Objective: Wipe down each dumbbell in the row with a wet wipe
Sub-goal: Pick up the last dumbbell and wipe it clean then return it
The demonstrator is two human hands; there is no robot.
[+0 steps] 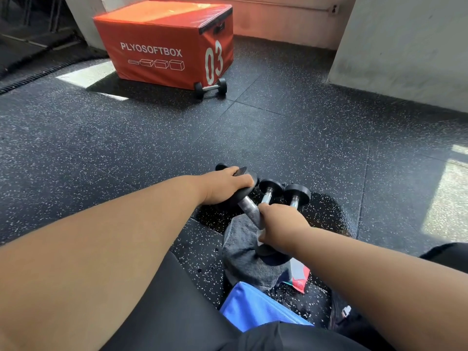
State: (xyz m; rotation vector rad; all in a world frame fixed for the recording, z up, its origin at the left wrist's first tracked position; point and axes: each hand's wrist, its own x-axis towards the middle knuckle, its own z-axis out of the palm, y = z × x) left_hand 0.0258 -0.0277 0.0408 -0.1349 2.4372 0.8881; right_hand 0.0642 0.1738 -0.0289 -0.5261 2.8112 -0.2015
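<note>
The left hand (222, 184) curls over the far head of a dumbbell (249, 207) lying at 6 o'clock on the speckled floor (278, 138), while the right hand (281, 225) grips its handle, pinching a white wet wipe (260, 235) against it. Two more dumbbells (283, 193) lie just beside it at 3 o'clock. A grey towel (249, 259) lies under the near head. Open floor stretches toward 12 o'clock, where an orange box (162, 41) and another dumbbell (210, 87) sit; a white wall (405, 46) edges 2 o'clock.
</note>
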